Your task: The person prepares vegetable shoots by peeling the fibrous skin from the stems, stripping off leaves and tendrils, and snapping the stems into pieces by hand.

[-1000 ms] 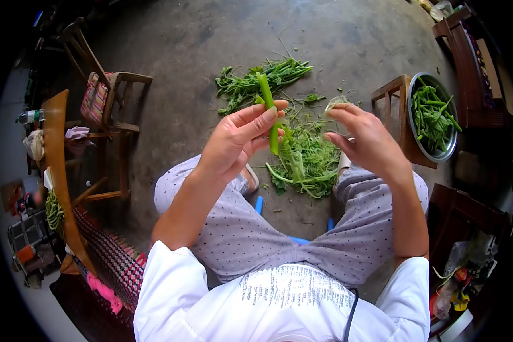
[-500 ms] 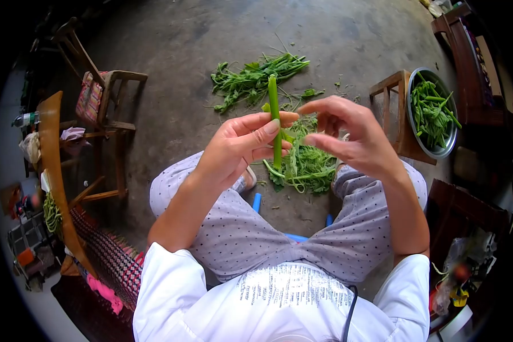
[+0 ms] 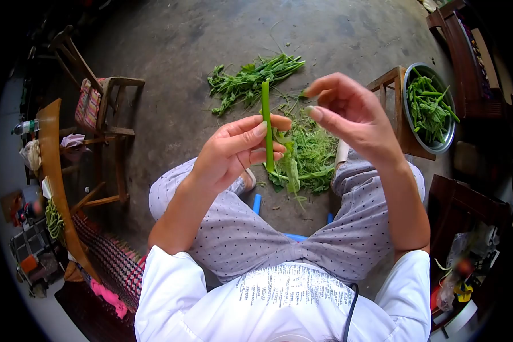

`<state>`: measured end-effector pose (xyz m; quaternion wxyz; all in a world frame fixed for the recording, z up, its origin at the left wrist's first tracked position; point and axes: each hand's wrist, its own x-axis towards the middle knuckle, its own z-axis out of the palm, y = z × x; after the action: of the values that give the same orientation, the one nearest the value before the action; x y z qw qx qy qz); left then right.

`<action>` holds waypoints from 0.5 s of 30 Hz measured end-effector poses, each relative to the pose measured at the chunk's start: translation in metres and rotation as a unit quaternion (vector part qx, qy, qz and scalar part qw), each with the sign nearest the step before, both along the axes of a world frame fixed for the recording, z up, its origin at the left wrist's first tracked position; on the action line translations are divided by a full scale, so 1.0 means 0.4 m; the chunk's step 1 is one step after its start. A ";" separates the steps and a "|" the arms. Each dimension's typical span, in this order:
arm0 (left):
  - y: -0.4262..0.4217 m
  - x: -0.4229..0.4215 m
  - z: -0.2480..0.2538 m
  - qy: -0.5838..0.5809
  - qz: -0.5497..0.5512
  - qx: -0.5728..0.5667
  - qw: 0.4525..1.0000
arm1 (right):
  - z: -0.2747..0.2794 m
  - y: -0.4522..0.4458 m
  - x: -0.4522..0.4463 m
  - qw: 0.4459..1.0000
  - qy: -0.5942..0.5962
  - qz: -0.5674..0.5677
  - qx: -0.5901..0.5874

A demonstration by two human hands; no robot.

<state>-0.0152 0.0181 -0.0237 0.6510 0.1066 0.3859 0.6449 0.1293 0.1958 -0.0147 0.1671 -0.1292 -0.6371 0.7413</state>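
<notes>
A green stalk (image 3: 266, 102) stands nearly upright between the thumb and fingers of my left hand (image 3: 233, 145), with a pale leaf (image 3: 290, 162) hanging beside it. To its right and a little higher, my right hand (image 3: 356, 117) is raised with thumb and index finger apart; nothing shows between them. Beneath my hands lies a loose heap of leaves and peelings (image 3: 316, 151) on the floor. Farther off is a bunch of leafy stalks (image 3: 253, 77).
A metal basin (image 3: 450, 139) of green stalks and leaves rests on a wooden stool (image 3: 407, 139) at the right. To the left are a wooden chair (image 3: 100, 105) and a wooden table edge (image 3: 54, 171). Blue stool legs (image 3: 257, 203) show between my knees.
My right hand moved in toward the stalk, then up and away from it. My left hand still holds the stalk, and the pale leaf now hangs lower beside it.
</notes>
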 end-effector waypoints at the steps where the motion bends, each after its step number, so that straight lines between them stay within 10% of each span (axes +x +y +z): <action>1: 0.000 0.002 0.001 0.004 -0.003 -0.003 1.000 | -0.001 -0.006 0.002 1.000 -0.018 0.018 0.007; 13: 0.003 0.012 0.003 0.108 -0.147 0.035 0.983 | 0.018 0.003 0.002 0.981 -0.076 0.093 -0.149; 15: 0.003 0.012 -0.007 0.271 -0.098 0.067 0.955 | 0.016 0.009 0.006 0.983 -0.084 0.087 -0.135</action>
<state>-0.0104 0.0191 -0.0265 0.5731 0.3583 0.4916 0.5490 0.1318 0.1995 -0.0085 0.0288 -0.1562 -0.5520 0.8186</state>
